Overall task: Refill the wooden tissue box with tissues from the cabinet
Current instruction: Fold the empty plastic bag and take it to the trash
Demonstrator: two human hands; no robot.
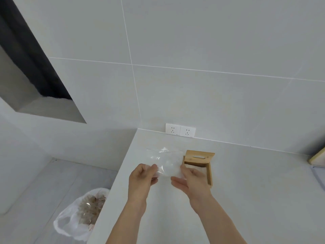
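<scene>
The wooden tissue box (210,173) stands on the pale counter (255,182) with its slotted lid (199,156) tipped up at the back. White tissues (197,169) lie inside it. Just left of the box, both my hands hold a clear, crumpled plastic wrapper (166,163) above the counter. My left hand (143,176) pinches its left end. My right hand (190,179) grips its right end, partly covering the box's front.
A double wall socket (180,130) sits on the tiled wall behind the box. A bin lined with a white bag (79,217) stands on the floor left of the counter edge. A wooden-edged object (317,156) and a grey tray corner lie at far right.
</scene>
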